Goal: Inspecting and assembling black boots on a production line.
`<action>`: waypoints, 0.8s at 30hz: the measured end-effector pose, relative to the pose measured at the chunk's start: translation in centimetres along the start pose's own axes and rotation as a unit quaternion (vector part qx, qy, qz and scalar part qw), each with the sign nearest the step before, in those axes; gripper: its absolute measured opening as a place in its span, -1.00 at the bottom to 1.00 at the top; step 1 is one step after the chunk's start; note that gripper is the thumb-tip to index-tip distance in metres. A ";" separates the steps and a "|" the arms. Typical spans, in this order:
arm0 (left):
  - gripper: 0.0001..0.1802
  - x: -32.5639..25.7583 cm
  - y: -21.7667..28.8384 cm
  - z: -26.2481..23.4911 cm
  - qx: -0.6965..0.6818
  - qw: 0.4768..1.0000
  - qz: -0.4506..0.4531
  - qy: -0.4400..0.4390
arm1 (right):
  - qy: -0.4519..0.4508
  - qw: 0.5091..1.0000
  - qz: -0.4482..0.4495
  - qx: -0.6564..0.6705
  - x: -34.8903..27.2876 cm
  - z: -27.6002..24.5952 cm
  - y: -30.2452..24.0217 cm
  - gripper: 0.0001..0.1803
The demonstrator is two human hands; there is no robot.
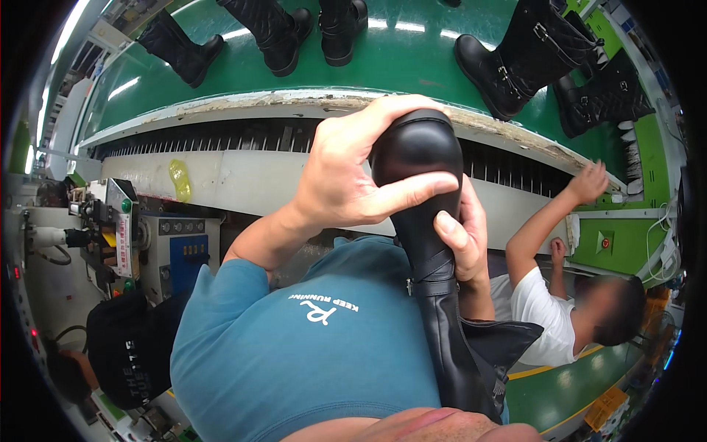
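A tall black boot (417, 153) is held in front of my chest, toe pointing away and its shaft hanging down toward me. A strap with a small buckle (410, 286) crosses its ankle. My left hand (345, 171) wraps the toe end, with the fingers over the tip and the thumb across the upper. On the boot's right side, my right hand (470, 237) grips the foot ahead of the ankle strap, thumb on the upper. The fingers of that hand are partly hidden behind the boot. The open top of the shaft (515, 340) spreads out at my right side.
Several black boots (508, 66) stand on a green conveyor (401, 59) with a worn pale edge. A yellow sole-shaped piece (180, 181) lies on the white ledge (236, 177) at left. Machines (173, 254) stand left. Two people are nearby: a white-shirted co-worker (549, 313) right, another (132, 346) left.
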State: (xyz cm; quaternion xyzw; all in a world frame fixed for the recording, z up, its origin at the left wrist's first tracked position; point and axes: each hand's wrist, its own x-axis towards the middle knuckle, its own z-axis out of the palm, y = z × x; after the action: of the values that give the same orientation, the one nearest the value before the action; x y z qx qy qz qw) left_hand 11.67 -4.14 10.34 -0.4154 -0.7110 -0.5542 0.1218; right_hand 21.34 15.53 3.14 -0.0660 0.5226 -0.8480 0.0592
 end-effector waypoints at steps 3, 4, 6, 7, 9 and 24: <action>-0.28 -0.7 -0.5 -0.2 -0.034 0.999 0.003 0.017 | 0.003 0.997 -0.032 -0.064 0.3 0.3 -0.2 -0.19; -0.29 -1.0 -0.5 -0.4 -0.040 0.999 0.009 0.026 | 0.002 0.995 -0.045 -0.087 0.4 0.4 -0.2 -0.19; -0.26 -2.0 0.5 -0.9 -0.071 0.996 -0.018 0.041 | -0.004 0.990 -0.075 -0.121 0.2 0.4 0.3 -0.26; -0.25 -2.6 0.7 -1.2 -0.076 0.996 -0.025 0.047 | -0.012 0.987 -0.088 -0.135 0.1 -0.3 0.9 -0.28; -0.28 -3.2 0.4 -1.2 -0.108 0.989 -0.007 0.098 | -0.004 0.987 -0.067 -0.147 -0.3 -1.4 1.8 -0.35; -0.15 -8.8 -1.1 -2.7 -0.286 0.947 -0.050 0.139 | 0.167 0.809 -0.429 -0.365 1.1 -6.4 11.9 -0.38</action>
State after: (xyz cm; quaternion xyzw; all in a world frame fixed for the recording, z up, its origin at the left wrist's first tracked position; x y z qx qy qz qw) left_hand 15.65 -10.58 4.94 -0.3161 -0.5183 -0.7918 0.0673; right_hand 19.53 15.63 -10.27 -0.1574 0.7141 -0.5321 -0.4268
